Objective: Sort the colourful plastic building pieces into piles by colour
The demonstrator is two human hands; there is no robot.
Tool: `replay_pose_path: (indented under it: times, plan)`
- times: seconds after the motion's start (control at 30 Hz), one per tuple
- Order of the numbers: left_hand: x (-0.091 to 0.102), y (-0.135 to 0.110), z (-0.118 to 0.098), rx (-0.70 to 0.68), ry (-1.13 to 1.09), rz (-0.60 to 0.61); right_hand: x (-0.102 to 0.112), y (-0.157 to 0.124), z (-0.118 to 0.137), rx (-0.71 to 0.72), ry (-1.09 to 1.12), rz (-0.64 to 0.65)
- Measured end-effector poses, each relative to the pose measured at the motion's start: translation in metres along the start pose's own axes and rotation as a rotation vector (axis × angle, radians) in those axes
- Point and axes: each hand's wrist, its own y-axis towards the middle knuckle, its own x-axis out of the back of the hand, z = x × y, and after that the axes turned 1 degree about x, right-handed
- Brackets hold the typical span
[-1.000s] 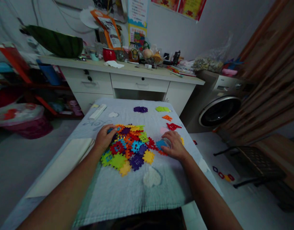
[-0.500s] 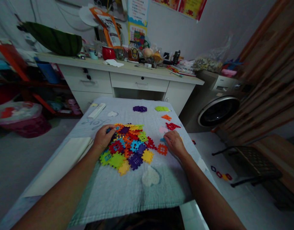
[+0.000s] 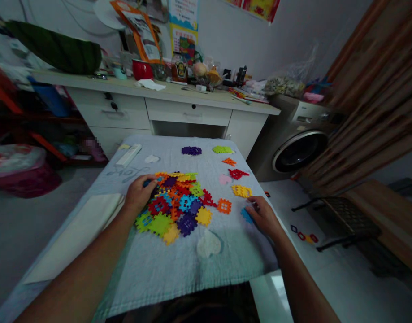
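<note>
A pile of colourful interlocking plastic tiles (image 3: 174, 206) lies on a table covered with a pale blue cloth (image 3: 179, 264). My left hand (image 3: 138, 194) rests with curled fingers on the pile's left edge. At the table's right edge my right hand (image 3: 263, 216) is closed on a blue tile (image 3: 246, 215). Sorted tiles lie apart: an orange tile (image 3: 224, 206), a yellow group (image 3: 241, 191), a pink tile (image 3: 224, 179), red tiles (image 3: 237, 173), a small orange piece (image 3: 229, 161), a green group (image 3: 222, 150) and a purple group (image 3: 191, 150).
A white desk (image 3: 188, 112) with cluttered top stands behind the table. A washing machine (image 3: 298, 143) is at the right, with a dark chair (image 3: 347, 229) beside it. A few tiles lie on the floor (image 3: 303, 234). A white folded sheet (image 3: 78, 233) lies on the table's left.
My right hand has pulled a blue tile out of the pile's right side and slid it right and toward me, uncovering the yellow group. An orange tile now lies alone. My left hand stayed put.
</note>
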Motion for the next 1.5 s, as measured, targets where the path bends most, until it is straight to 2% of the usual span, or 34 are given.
replay_pose_path:
  times: [0.07, 0.27, 0.47, 0.57, 0.7, 0.9, 1.0, 1.1, 1.2, 1.3, 1.4, 1.5]
  plan:
    - [-0.001, 0.001, 0.003, -0.008, 0.003, -0.007, 0.000, -0.006, 0.001, 0.028, -0.062, -0.023]
    - [-0.002, 0.002, 0.004, -0.017, 0.037, -0.013, 0.002, -0.016, 0.006, 0.024, -0.173, 0.104]
    - [-0.002, 0.001, 0.004, -0.025, 0.045, -0.022, 0.002, -0.013, 0.012, -0.003, -0.252, 0.080]
    - [-0.002, 0.001, 0.003, -0.020, 0.045, -0.019, -0.005, -0.006, 0.028, 0.045, -0.244, 0.082]
    - [-0.001, 0.000, 0.003, -0.024, 0.042, -0.017, -0.023, 0.006, 0.053, 0.177, -0.217, 0.179]
    - [-0.002, 0.001, 0.004, -0.059, 0.062, -0.014, -0.040, 0.016, 0.064, 0.168, -0.291, 0.275]
    - [-0.001, 0.002, 0.005, -0.079, 0.081, -0.009, -0.036, 0.016, 0.063, 0.174, -0.249, 0.246]
    - [-0.001, 0.002, 0.004, -0.095, 0.092, -0.002, -0.023, 0.024, 0.061, 0.190, -0.157, 0.157]
    - [-0.001, 0.002, 0.003, -0.103, 0.105, 0.005, -0.007, 0.047, 0.057, 0.229, -0.088, 0.079]
    - [-0.001, 0.003, 0.005, -0.102, 0.111, 0.011, 0.005, 0.090, 0.048, 0.184, -0.028, 0.027]
    - [-0.001, 0.003, 0.006, -0.109, 0.111, 0.013, 0.006, 0.141, 0.033, -0.009, 0.057, -0.043]
    - [0.000, 0.004, 0.007, -0.114, 0.104, 0.014, -0.001, 0.186, 0.013, -0.226, 0.071, -0.177]
